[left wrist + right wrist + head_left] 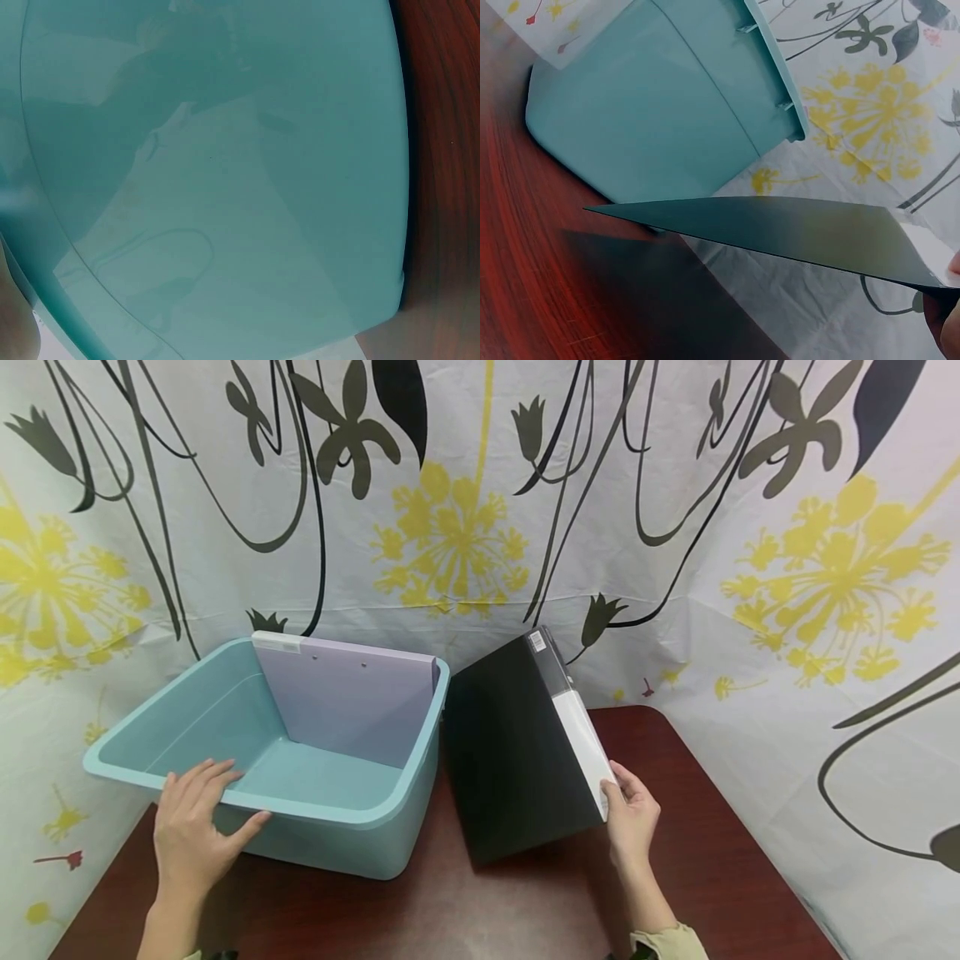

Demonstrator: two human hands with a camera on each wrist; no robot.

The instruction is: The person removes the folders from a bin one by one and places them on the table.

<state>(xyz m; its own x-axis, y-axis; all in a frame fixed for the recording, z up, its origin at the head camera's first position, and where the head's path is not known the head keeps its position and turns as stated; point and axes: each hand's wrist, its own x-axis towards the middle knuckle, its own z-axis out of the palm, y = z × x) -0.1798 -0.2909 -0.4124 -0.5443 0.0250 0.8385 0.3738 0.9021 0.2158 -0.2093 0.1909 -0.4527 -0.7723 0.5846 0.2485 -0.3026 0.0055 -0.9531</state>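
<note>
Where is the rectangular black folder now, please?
In the head view, the rectangular black folder is right of the light-blue plastic tub, tilted and gripped by the right hand.

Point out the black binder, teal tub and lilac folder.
Black binder point(517, 760): head view, middle of its broad black face.
Teal tub point(330, 845): head view, outer wall on the near side, below the rim.
Lilac folder point(352, 697): head view, middle of its flat face.

The tub point(330, 843) is plain blue-green, the folder point(356, 702) pale lilac, and the binder point(517, 760) black with a white spine strip point(582, 743). The table point(510, 910) is dark reddish-brown with streaky wood grain. White curtain point(465, 435) cloth carries yellow flower bursts and grey and black stems.
</note>
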